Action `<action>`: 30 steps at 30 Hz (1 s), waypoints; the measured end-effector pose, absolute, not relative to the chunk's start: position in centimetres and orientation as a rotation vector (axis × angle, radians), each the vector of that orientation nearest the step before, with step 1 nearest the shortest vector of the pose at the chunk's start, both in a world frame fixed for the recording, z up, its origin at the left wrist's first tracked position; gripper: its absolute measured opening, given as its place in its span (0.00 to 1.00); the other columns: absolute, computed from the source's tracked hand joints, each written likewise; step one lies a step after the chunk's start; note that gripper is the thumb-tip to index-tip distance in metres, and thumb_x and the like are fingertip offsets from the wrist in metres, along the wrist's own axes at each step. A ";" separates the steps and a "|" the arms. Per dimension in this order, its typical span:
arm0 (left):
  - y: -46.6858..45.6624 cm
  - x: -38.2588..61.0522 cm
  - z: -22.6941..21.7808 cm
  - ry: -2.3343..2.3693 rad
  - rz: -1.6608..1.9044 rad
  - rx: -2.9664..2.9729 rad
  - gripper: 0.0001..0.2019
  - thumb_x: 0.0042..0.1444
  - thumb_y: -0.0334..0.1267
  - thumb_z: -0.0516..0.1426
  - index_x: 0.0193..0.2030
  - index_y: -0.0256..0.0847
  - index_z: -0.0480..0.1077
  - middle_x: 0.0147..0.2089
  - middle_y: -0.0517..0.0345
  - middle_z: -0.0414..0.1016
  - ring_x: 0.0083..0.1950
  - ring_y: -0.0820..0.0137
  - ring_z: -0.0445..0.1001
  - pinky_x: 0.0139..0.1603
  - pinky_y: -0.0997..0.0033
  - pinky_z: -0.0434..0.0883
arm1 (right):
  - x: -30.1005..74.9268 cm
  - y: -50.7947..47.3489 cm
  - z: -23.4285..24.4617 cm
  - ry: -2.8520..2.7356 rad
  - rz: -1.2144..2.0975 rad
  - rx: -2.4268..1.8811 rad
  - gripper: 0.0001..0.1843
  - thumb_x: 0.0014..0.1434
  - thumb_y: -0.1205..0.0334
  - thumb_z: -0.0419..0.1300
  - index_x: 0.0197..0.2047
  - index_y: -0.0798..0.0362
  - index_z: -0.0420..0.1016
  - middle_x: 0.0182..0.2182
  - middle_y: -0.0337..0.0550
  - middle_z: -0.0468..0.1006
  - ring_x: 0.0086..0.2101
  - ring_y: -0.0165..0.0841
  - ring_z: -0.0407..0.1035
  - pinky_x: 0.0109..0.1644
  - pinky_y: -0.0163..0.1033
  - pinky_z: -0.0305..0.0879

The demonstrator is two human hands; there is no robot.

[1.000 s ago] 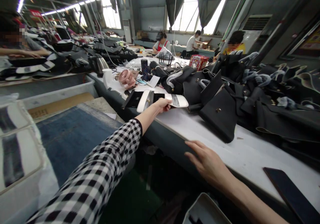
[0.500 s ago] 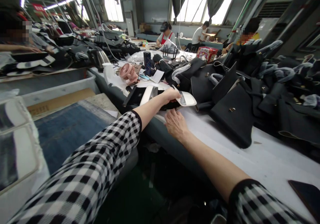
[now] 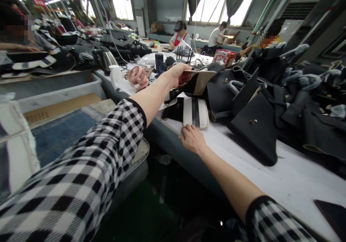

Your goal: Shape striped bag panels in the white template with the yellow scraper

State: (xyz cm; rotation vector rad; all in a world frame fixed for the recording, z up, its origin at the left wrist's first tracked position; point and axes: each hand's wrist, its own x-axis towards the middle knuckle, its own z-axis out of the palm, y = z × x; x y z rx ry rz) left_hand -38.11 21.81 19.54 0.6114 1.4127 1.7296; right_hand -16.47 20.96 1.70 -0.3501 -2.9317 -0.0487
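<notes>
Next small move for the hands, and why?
I'd probably steady the striped panel with the right hand: its fingers are at that panel's near edge, and the panel lies on the white table while the left hand holds another panel raised beyond it.

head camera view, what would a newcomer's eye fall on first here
Probably the black-and-white checked sleeve across the lower left, leading to the left hand, which holds a light-edged panel above the white table. Below it, the right hand is at the near edge of a dark-striped white panel. Black handbags crowd the right side.
</notes>
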 end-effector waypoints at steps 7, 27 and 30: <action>19.4 -34.7 18.8 1.416 1.675 0.514 0.08 0.54 0.39 0.57 0.26 0.38 0.69 0.27 0.57 0.75 0.29 0.69 0.69 0.40 0.62 0.64 | -17.0 22.1 3.0 -2.796 0.017 -0.541 0.24 0.70 0.48 0.47 0.55 0.58 0.69 0.43 0.51 0.74 0.41 0.40 0.69 0.43 0.41 0.64; 19.5 -33.2 16.8 1.259 1.665 0.458 0.08 0.55 0.36 0.55 0.28 0.36 0.70 0.27 0.55 0.77 0.29 0.68 0.74 0.43 0.61 0.67 | -21.2 18.1 3.3 -2.783 -0.535 0.321 0.19 0.61 0.78 0.48 0.49 0.64 0.75 0.44 0.59 0.75 0.49 0.46 0.61 0.55 0.52 0.57; 19.0 -34.7 17.4 1.243 1.721 0.437 0.08 0.56 0.37 0.54 0.28 0.36 0.70 0.25 0.57 0.75 0.27 0.70 0.73 0.43 0.60 0.68 | -22.4 18.7 2.6 -2.854 -0.530 0.321 0.13 0.61 0.77 0.52 0.40 0.61 0.78 0.37 0.54 0.77 0.49 0.44 0.63 0.56 0.52 0.58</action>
